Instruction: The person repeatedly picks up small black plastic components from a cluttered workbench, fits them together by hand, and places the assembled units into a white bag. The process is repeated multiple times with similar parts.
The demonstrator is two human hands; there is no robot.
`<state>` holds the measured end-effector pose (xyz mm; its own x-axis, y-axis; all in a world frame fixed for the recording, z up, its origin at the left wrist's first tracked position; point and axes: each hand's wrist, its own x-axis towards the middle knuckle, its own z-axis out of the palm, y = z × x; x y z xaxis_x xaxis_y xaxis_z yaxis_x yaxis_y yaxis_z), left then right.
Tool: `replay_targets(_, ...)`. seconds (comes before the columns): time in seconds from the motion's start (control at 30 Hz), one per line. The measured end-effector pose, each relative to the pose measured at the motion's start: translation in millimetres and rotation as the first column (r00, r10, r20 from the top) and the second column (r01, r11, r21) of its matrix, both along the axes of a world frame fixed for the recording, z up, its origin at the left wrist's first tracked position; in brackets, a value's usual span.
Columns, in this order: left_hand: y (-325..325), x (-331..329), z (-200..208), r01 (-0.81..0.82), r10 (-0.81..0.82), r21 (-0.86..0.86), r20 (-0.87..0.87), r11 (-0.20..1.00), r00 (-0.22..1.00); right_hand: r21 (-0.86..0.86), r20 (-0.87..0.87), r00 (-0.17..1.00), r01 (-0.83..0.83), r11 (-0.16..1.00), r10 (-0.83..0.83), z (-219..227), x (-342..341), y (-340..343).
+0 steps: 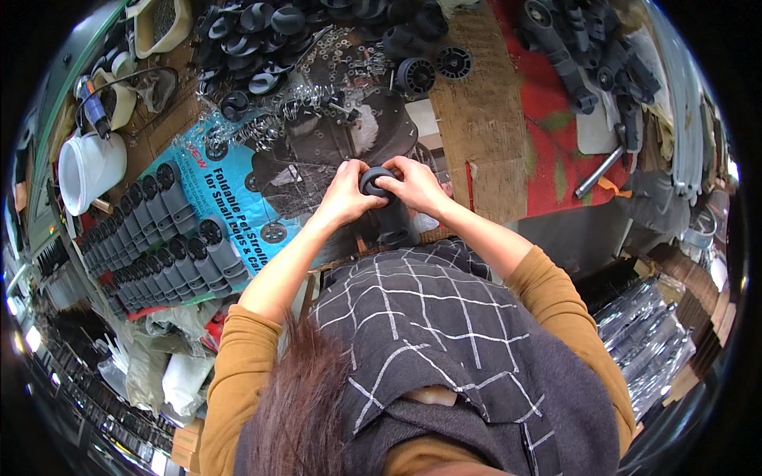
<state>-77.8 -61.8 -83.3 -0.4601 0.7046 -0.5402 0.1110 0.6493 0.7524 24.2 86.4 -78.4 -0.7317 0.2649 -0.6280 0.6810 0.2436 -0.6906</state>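
Both hands meet over the near edge of the workbench on a round dark grey plastic part (375, 181) with a ring-shaped top. My left hand (348, 197) closes on its left side, fingers bent round the rim. From the other side my right hand (414, 189) grips it, with the thumb pressing at its centre. Just below the hands is a grey plastic housing (395, 226); I cannot tell whether it is joined to the round part. Beyond them lie a scratched dark plate (317, 151) and a loose heap of metal springs and pins (298, 111).
Rows of grey wheel housings (163, 266) stand at left on a blue printed sheet (230, 202). Black curved parts (258, 28) are piled at the back, near two black wheels (454, 62). A white bucket (91, 170), a hammer (602, 170) and grey joint parts (559, 51) flank the bench.
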Motion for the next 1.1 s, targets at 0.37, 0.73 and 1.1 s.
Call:
replay_targets(0.37, 14, -15, 63, -0.550, 0.395, 0.502, 0.387, 0.668, 0.833, -0.341, -0.295, 0.884, 0.256, 0.904, -0.362, 83, 14, -35)
replay_targets(0.73, 25, -23, 101, -0.797, 0.334, 0.128, 0.860, 0.591, 0.385, -0.241, -0.325, 0.903, 0.209, 0.948, -0.282, 119, 11, -33)
replay_targets(1.1, 39, -4, 90, -0.769, 0.401, 0.277, 0.724, 0.577, 0.561, 0.546, -0.657, 0.737, 0.320, 0.774, 0.158, 112, -15, 8)
